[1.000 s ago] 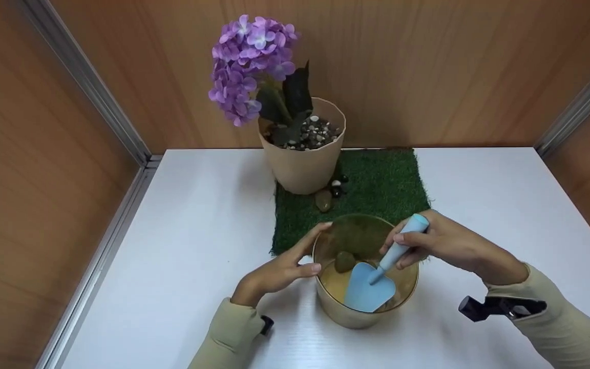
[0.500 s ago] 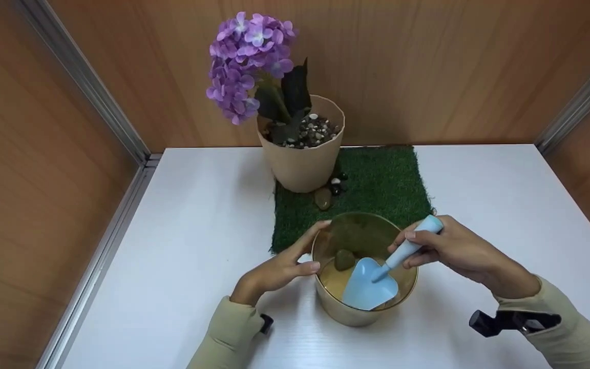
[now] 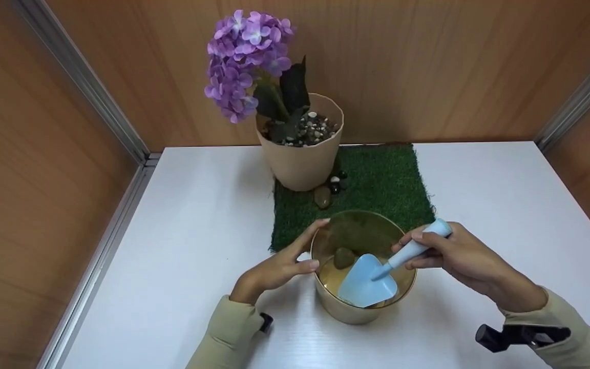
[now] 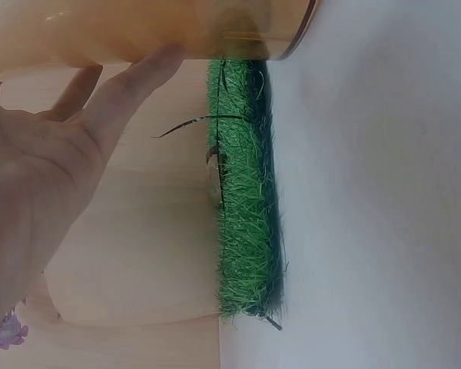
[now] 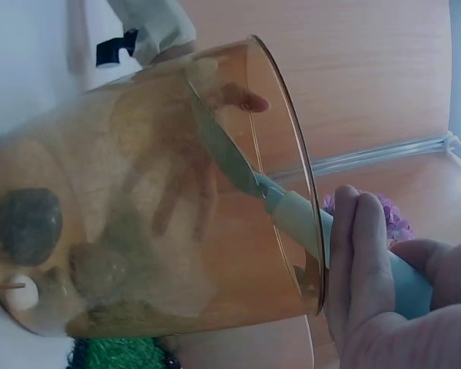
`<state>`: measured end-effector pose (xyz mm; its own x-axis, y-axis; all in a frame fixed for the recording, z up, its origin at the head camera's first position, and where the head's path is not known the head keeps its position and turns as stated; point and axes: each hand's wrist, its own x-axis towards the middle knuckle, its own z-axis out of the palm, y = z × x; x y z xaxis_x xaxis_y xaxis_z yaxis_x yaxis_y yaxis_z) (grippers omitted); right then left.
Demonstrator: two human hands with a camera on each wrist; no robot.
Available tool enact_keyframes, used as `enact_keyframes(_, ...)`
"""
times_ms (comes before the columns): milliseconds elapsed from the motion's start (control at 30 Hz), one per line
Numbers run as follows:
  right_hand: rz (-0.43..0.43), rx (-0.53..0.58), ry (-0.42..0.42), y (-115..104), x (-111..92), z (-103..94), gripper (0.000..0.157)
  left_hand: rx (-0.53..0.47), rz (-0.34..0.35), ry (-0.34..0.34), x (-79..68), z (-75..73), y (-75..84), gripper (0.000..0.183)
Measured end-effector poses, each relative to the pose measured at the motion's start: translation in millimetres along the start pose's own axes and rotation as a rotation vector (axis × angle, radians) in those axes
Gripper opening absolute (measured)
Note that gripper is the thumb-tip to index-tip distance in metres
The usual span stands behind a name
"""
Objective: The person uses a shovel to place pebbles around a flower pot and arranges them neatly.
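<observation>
My right hand grips the handle of a light blue hand trowel. Its blade slants down inside a clear amber container, well above the bottom in the right wrist view. My left hand rests on the container's left side, fingers spread and mostly straight, thumb near the rim. A brown stone is visible inside the container. Through the wall, the right wrist view shows a dark grey stone and a white pebble at the bottom. The blade hides part of the container's inside.
A beige pot with a purple flower and gravel stands at the back on a green turf mat. Beside the pot lie a brown stone and several small pebbles. Wooden panels enclose the white table.
My right hand has moved right and toward me, and the trowel's handle leans lower to the right. The blade stays inside the container. My left hand keeps its place.
</observation>
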<state>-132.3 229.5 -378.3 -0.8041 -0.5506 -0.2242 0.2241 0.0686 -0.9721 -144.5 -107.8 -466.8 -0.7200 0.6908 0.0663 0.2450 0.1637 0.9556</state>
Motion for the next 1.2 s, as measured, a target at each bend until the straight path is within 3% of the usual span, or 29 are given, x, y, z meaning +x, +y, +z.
enact_keyframes(233, -0.033, -0.018, -0.019, -0.4, -6.5, -0.5, 0.037, -0.003, 0.004, 0.0, 1.4, 0.3, -0.5, 0.076)
enact_keyframes(433, -0.011, 0.001, 0.025, 1.1, -5.4, 2.4, 0.041, -0.039, -0.016, -0.004, 1.1, 1.2, -0.5, 0.077)
enact_keyframes(800, -0.029, -0.034, 0.064, 4.0, -1.5, 7.6, 0.041, -0.011, -0.02, 0.001, 1.0, 0.2, 0.6, 0.074)
enact_keyframes(1200, -0.029, 0.131, 0.079, 5.7, -3.5, 10.4, 0.04, 0.008, -0.023, 0.007, 0.7, 0.3, 1.6, 0.076)
